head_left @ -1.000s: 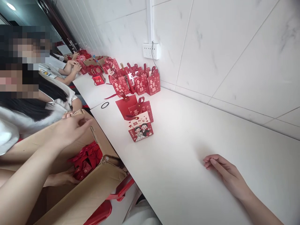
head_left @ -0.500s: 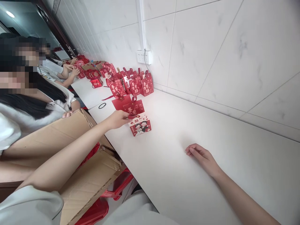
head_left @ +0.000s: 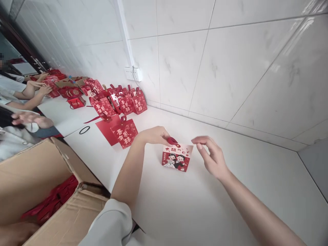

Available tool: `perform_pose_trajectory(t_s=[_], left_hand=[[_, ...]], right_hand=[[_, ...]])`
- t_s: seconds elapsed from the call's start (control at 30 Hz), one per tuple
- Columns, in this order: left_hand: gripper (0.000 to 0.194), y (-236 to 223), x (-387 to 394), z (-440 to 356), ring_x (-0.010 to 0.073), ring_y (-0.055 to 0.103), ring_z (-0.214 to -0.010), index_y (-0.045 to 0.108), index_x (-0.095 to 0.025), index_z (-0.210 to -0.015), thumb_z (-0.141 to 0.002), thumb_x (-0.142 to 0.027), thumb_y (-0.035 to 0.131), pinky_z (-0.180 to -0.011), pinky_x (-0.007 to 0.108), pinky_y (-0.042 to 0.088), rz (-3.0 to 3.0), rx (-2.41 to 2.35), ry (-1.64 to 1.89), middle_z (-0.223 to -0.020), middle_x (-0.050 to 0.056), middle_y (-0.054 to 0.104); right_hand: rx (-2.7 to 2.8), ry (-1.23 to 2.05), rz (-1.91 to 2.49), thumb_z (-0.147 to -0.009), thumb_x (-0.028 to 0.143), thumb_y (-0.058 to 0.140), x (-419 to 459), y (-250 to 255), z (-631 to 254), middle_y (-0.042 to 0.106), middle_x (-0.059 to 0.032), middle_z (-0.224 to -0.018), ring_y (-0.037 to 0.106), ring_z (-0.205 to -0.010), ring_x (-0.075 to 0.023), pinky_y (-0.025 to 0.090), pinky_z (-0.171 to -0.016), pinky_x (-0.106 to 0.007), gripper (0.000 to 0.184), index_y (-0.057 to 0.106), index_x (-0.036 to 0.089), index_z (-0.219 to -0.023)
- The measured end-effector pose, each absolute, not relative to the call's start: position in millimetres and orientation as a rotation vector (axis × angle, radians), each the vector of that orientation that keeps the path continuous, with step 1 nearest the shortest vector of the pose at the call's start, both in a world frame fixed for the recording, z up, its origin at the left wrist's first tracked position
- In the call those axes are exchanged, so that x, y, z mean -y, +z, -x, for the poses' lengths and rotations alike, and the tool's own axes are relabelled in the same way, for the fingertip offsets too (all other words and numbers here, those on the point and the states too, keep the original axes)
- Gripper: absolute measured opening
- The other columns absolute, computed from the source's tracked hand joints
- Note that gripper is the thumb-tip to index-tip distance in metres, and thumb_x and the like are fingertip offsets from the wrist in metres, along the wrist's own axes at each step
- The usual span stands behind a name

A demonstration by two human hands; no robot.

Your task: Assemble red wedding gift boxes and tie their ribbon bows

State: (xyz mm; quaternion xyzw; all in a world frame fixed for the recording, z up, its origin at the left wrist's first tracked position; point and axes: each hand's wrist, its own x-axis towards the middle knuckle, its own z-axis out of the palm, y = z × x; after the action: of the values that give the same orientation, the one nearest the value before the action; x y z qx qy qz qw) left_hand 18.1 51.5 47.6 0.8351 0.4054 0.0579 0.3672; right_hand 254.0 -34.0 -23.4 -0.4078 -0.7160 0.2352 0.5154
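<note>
My left hand (head_left: 161, 136) is closed on the dark red ribbon handle of a small wedding gift box (head_left: 175, 162). Its front is white and red, with a cartoon bride and groom. The box stands upright just above or on the white table (head_left: 205, 205); I cannot tell if it touches. Close to its upper right corner is my right hand (head_left: 211, 155), fingers bent, thumb apart, holding nothing. Left of my left hand, a red gift box (head_left: 124, 134) with pale lettering leans by a flat red panel (head_left: 109, 130).
Several red gift boxes (head_left: 125, 102) cluster along the tiled wall (head_left: 174, 68), below a power socket (head_left: 133, 73). A black hair band (head_left: 84, 130) lies near the table edge. An open cardboard box (head_left: 87, 201) holds red items at left. Other people's hands (head_left: 42, 88) work farther back.
My left hand has brought the gift box to the right, away from the other boxes. My right hand has risen off the table toward it. The view has turned right.
</note>
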Motion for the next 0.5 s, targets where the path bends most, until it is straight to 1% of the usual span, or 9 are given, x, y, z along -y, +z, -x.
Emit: perform_pose_trajectory(t_s=[0.07,0.1,0.17,0.23,0.27,0.33,0.4,0.47,0.5], left_hand=[[0.03,46,-53,-24,0.009,0.037,-0.054,0.072,-0.014,-0.073,-0.069,-0.043,0.064,-0.05,0.022,0.025,-2.108,-0.974,0.07,-0.057,-0.002,0.049],[0.03,45,-54,-26,0.009,0.037,-0.055,0.072,-0.014,-0.074,-0.071,-0.042,0.062,-0.05,0.022,0.025,-2.12,-0.956,0.032,-0.058,-0.002,0.049],[0.028,44,-57,-29,0.0082,0.032,-0.052,0.068,-0.014,-0.065,-0.071,-0.041,0.061,-0.049,0.023,0.022,-2.193,-0.967,0.098,-0.054,-0.003,0.041],[0.035,41,-58,-31,0.0074,0.023,-0.05,0.056,-0.014,-0.052,-0.072,-0.042,0.061,-0.047,0.025,0.017,-2.254,-1.013,0.164,-0.05,-0.004,0.028],[0.039,40,-58,-32,0.0072,0.02,-0.049,0.051,-0.014,-0.049,-0.073,-0.042,0.06,-0.047,0.025,0.015,-2.267,-1.036,0.189,-0.05,-0.004,0.024],[0.039,38,-58,-32,0.0073,0.017,-0.049,0.049,-0.014,-0.048,-0.075,-0.04,0.058,-0.047,0.026,0.014,-2.279,-1.056,0.219,-0.05,-0.004,0.023],[0.035,37,-58,-32,0.0074,0.019,-0.049,0.054,-0.014,-0.051,-0.077,-0.038,0.057,-0.047,0.026,0.014,-2.3,-1.051,0.249,-0.048,-0.004,0.028],[0.03,39,-57,-31,0.0079,0.027,-0.049,0.065,-0.015,-0.059,-0.078,-0.036,0.056,-0.048,0.026,0.019,-2.296,-1.039,0.292,-0.049,-0.003,0.043],[0.027,41,-56,-31,0.0085,0.033,-0.05,0.07,-0.017,-0.065,-0.078,-0.036,0.056,-0.049,0.025,0.022,-2.278,-1.039,0.313,-0.054,-0.002,0.053]], right_hand=[[1.833,0.538,1.009,-0.097,0.041,0.04,20,11,-253,0.062,-0.0074,-0.105,0.057,-0.101,-0.0228,0.043,-0.088,-0.037,0.027,0.061,0.023,-0.093],[1.88,0.55,1.035,-0.097,0.042,0.041,15,25,-251,0.063,-0.0064,-0.106,0.057,-0.102,-0.0226,0.044,-0.086,-0.036,0.029,0.062,0.024,-0.09],[1.964,0.582,1.035,-0.096,0.044,0.042,6,42,-246,0.064,-0.0049,-0.103,0.058,-0.098,-0.0212,0.044,-0.083,-0.033,0.031,0.062,0.023,-0.085],[2.02,0.584,1.082,-0.095,0.046,0.045,2,46,-238,0.065,-0.0043,-0.101,0.059,-0.092,-0.0199,0.044,-0.078,-0.032,0.03,0.063,0.023,-0.086],[2.046,0.571,1.121,-0.094,0.047,0.046,1,44,-234,0.065,-0.004,-0.098,0.059,-0.088,-0.0193,0.044,-0.074,-0.031,0.029,0.063,0.024,-0.087],[2.104,0.539,1.179,-0.091,0.047,0.052,0,36,-228,0.065,-0.0029,-0.092,0.059,-0.079,-0.0178,0.042,-0.066,-0.03,0.026,0.063,0.024,-0.088],[2.124,0.538,1.185,-0.09,0.043,0.055,-2,27,-225,0.066,-0.0014,-0.087,0.058,-0.073,-0.0161,0.042,-0.064,-0.029,0.021,0.064,0.024,-0.087],[2.073,0.578,1.178,-0.09,0.037,0.056,-5,21,-226,0.067,-0.0003,-0.086,0.059,-0.072,-0.0151,0.043,-0.066,-0.029,0.017,0.065,0.024,-0.084],[2.027,0.609,1.185,-0.09,0.035,0.056,-7,19,-228,0.068,0.0,-0.085,0.059,-0.072,-0.015,0.043,-0.067,-0.029,0.016,0.066,0.024,-0.082]])
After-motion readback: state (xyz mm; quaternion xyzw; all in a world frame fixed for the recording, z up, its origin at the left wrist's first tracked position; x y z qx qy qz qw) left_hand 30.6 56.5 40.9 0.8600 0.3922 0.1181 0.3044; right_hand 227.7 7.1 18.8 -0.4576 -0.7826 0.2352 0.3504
